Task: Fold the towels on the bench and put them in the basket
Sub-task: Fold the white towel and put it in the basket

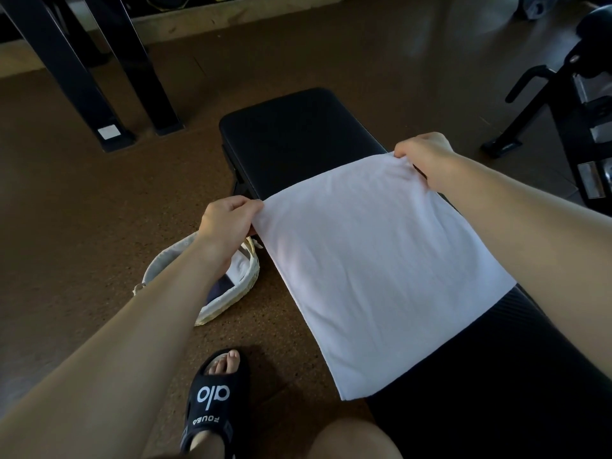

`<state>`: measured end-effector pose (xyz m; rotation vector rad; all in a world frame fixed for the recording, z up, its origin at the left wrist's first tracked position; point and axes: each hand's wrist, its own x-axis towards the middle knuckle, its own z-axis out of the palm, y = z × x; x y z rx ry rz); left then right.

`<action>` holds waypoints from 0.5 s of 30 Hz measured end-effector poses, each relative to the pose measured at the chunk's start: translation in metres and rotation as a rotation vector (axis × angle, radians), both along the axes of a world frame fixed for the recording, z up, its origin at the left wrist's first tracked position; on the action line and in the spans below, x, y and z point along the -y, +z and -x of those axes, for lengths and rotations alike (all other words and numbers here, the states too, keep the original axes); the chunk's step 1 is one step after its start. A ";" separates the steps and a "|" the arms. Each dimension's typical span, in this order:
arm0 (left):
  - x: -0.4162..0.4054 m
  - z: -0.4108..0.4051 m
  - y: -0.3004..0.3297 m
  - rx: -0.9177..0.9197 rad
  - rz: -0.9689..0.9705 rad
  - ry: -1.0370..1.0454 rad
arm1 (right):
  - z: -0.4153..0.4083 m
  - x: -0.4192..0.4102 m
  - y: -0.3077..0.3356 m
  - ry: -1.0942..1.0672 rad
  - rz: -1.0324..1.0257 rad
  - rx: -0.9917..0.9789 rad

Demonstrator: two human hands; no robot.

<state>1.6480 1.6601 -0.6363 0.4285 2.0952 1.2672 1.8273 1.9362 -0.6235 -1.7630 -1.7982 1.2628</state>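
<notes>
A white towel [374,270] lies spread across the black padded bench [298,137], its near edge hanging over the bench's left side. My left hand [228,223] pinches the towel's far left corner. At the far right corner, my right hand [427,157] grips the cloth. A pale woven basket [231,299] stands on the floor left of the bench, partly hidden under my left forearm, with white and dark cloth inside it.
Brown cork-like floor surrounds the bench. Black rack legs [99,94] stand at the back left and a black exercise machine [569,104] at the right. My foot in a black sandal [215,399] is near the bench.
</notes>
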 end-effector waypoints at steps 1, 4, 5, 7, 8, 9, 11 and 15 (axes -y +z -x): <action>0.000 0.001 0.000 -0.019 0.005 -0.014 | 0.000 0.000 0.000 0.001 -0.009 0.003; 0.001 0.001 0.000 -0.113 0.010 -0.056 | 0.000 0.000 0.000 0.005 -0.045 0.022; 0.001 0.001 0.000 -0.151 0.012 -0.069 | 0.000 0.000 -0.001 0.007 -0.061 0.021; 0.002 0.001 0.001 -0.204 0.013 -0.087 | -0.003 -0.001 -0.002 0.015 -0.097 -0.001; 0.002 0.001 0.001 -0.216 0.011 -0.091 | -0.005 -0.002 -0.003 0.024 -0.116 -0.019; 0.002 0.001 0.001 -0.222 0.009 -0.093 | -0.006 -0.003 -0.004 0.040 -0.130 -0.040; 0.002 0.001 0.001 -0.222 0.010 -0.097 | -0.009 -0.002 -0.006 0.076 -0.133 -0.068; 0.004 0.001 -0.001 -0.223 0.021 -0.120 | -0.009 0.000 -0.008 0.096 -0.119 -0.080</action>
